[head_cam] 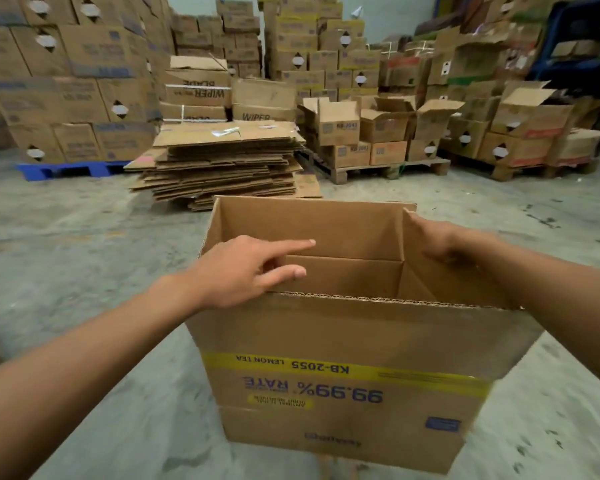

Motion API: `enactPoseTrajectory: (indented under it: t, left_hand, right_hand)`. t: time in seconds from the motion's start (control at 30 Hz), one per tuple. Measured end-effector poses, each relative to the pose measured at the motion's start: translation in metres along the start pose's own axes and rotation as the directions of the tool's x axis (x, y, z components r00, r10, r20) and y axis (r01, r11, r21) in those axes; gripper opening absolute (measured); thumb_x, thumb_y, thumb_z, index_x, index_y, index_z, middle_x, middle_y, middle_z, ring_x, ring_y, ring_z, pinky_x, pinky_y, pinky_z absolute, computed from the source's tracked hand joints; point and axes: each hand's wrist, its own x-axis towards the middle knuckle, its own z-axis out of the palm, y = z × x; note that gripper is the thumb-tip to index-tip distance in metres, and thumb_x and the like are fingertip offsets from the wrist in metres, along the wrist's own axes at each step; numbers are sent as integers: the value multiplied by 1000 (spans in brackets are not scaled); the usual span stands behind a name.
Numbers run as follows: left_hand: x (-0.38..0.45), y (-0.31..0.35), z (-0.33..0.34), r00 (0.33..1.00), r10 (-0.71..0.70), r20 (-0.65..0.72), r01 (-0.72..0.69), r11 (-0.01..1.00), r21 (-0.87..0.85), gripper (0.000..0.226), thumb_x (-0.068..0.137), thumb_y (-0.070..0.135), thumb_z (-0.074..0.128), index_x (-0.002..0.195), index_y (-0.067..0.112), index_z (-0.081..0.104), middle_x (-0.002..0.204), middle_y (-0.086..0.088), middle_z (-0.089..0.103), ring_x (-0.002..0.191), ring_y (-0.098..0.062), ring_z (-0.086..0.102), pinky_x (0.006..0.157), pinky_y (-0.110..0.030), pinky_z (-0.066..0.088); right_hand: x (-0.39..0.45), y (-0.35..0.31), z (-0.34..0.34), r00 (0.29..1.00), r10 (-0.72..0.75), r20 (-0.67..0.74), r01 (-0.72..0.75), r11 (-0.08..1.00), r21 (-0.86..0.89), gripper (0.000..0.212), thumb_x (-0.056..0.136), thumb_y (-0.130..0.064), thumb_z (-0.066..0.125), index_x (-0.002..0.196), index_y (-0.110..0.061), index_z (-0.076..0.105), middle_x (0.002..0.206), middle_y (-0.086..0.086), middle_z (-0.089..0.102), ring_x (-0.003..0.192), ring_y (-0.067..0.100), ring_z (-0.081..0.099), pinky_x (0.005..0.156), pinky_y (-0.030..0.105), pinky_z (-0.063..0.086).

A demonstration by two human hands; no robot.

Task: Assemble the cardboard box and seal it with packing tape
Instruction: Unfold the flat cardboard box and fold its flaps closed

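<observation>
Her left hand hovers with fingers extended over the opened brown cardboard box, while her right hand grips its side flap.

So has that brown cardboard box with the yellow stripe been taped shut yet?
No, the brown cardboard box with the yellow stripe stands open on top, its inside plainly visible.

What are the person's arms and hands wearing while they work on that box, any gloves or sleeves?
Nothing that shows. The left hand and right hand are bare, with no gloves, and no rings, watch or wristband are visible. Both forearms are uncovered as far as the picture's edges, so any sleeve ends above what the head camera sees.
</observation>
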Motion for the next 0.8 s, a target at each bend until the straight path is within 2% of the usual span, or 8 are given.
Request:
enactPoseTrajectory:
  t: [0.07,0.13,0.23,0.3,0.37,0.6,0.73,0.8]
  left_hand:
    - [27,-10,9,989,-142,-34,143,989,34,70,84,77,23,149,50,17,133,6,58,119,-13,51,100,-43,44]
    - [55,-29,26,932,-355,-69,361,914,185,77,88,70,37,152,44,4,156,-4,34,143,-28,27,113,-53,30]
    - [93,-34,49,767,-639,50,639,769,14,96,86,53,60,154,33,-5,161,-14,20,146,-39,20,114,-55,28]
    - [115,-19,57,747,-611,262,665,699,-265,88,89,30,65,155,25,7,152,-18,39,134,-39,43,108,-49,39]
    - [127,-3,60,768,-537,350,640,661,-391,66,91,12,59,149,21,27,137,-18,54,119,-37,56,99,-48,49]
    - [120,10,36,779,-532,331,620,733,-281,65,93,-2,44,150,24,29,136,-12,54,110,-26,53,88,-35,48]
    - [104,11,23,724,-538,432,684,640,-350,61,98,5,45,150,34,30,145,-9,45,129,-34,45,99,-48,47]
    - [97,6,21,691,-565,451,722,575,-385,55,101,12,44,149,35,31,139,-11,48,121,-34,50,90,-50,50]
  right_hand:
    - [-4,26,-3,997,42,-57,-44,998,-44,91,92,6,50,157,-23,-8,145,24,46,125,36,51,91,36,46]
    - [-10,55,0,992,92,-91,-101,990,-101,93,91,2,51,156,-26,-8,143,26,48,124,38,52,96,39,44]
    - [-22,97,-3,980,170,-101,-181,977,-116,92,91,0,51,156,-29,-8,144,27,47,124,38,52,97,40,44]
    - [-32,122,-9,967,225,-115,-238,965,-113,89,93,0,48,156,-30,-6,146,26,45,126,38,50,98,39,43]
    - [-41,139,-15,953,274,-132,-288,952,-103,83,95,0,45,157,-30,-3,148,23,43,129,37,48,101,38,40]
    - [-45,153,-44,926,346,-150,-344,938,40,66,98,-2,44,156,-13,15,149,22,41,133,37,42,107,41,34]
    - [-45,146,-54,936,324,-133,-318,946,70,52,98,-2,45,149,-4,32,145,23,45,131,36,44,106,41,34]
    - [-36,137,-49,941,312,-129,-304,949,84,51,97,-1,49,146,-6,36,137,23,51,125,36,49,101,42,38]
